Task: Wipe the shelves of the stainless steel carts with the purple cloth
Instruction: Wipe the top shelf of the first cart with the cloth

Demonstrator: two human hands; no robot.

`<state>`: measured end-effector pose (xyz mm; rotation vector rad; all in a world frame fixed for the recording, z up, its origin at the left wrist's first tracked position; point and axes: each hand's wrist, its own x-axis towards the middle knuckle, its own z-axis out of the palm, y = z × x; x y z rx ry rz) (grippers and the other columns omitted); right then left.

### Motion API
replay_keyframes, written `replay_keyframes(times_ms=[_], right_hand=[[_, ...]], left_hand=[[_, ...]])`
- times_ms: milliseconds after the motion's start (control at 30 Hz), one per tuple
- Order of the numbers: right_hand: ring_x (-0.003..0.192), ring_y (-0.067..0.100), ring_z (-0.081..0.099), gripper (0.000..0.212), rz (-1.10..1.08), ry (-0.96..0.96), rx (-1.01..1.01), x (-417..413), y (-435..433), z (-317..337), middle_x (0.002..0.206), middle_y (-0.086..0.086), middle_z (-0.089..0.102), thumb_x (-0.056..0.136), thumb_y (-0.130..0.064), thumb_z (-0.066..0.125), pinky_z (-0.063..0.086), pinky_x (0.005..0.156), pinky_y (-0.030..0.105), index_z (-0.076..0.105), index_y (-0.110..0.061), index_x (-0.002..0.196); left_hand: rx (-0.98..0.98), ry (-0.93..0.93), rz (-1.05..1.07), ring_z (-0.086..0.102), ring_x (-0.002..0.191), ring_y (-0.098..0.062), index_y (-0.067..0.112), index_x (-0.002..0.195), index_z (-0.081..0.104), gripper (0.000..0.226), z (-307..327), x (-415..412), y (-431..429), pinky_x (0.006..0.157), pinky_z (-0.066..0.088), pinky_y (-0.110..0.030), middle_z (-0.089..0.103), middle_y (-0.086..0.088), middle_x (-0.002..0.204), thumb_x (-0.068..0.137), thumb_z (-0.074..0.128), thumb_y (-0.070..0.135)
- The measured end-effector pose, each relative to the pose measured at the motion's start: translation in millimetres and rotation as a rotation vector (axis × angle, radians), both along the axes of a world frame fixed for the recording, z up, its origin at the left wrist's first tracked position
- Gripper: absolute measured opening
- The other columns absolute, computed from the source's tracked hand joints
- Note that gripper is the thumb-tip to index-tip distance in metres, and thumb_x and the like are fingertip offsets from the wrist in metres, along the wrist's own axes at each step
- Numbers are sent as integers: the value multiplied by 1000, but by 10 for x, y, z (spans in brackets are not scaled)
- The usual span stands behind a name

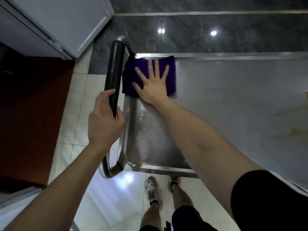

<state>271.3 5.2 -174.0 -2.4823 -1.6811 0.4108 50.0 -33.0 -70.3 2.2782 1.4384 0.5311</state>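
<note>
While the left hand (104,120) is gripping the black handle (115,67) of the cart (160,169), its fingers curled round the handle's near end and thumb on top, the right hand (152,84) is pressing flat on the cloth (130,72). Right fingers (156,68) are lying straight and spread apart, palm down. Cloth is sitting folded in the far left corner of the top shelf (233,97), touching the far rim, just beside the handle. Shelf surface near the wrist is looking streaky and wet. Yellowish stains (293,132) are showing on the shelf's right side, well apart from the cloth. Person is standing on a pale tiled floor (106,197) at the near edge, in white shoes (150,185). Dark marbled wall (216,30) is running behind the cart; a white cabinet (58,22) is standing at upper left.
</note>
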Motion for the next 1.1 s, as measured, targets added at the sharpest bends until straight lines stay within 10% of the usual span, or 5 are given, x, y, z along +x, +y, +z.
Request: replay_keyframes(times_ms=[167,467,767,967,1100], right_hand=[[169,25,1,77,323,27,51,554,-150,-32,182,1,12,101,-85,23,-10,129,67,25,-50,169],[166,43,-5,80,-592,-62,-26,897,-1144,20,180,20,2,104,-75,14,0,123,79,19,-35,173],[169,26,-4,66,811,27,157,-285,-2083,-153,183,0,9,109,-72,35,-1,131,69,30,-44,169],[169,24,-3,72,-23,-105,26,1049,-2795,29,183,1,7,107,-77,25,-2,131,68,20,-45,171],[167,38,-10,74,-760,-77,-55,337,-2447,97,182,15,-5,110,-70,20,-2,126,76,9,-35,174]], left_hand=[[-1,-1,-4,70,100,-22,31,148,45,53,-5,8,21,67,40,-7,62,0,135,100,66,25],[7,5,-9,70,99,-26,30,147,44,53,-23,119,94,77,46,-22,62,-2,137,99,66,23],[24,28,-27,69,104,-31,29,146,45,50,0,160,154,80,49,-37,62,-5,137,100,62,23],[1,40,1,69,107,-34,33,148,42,52,-22,184,180,86,57,-45,61,-6,139,101,62,26],[14,72,5,70,103,-37,34,148,41,52,-55,195,217,81,51,-42,61,-9,139,101,60,27]])
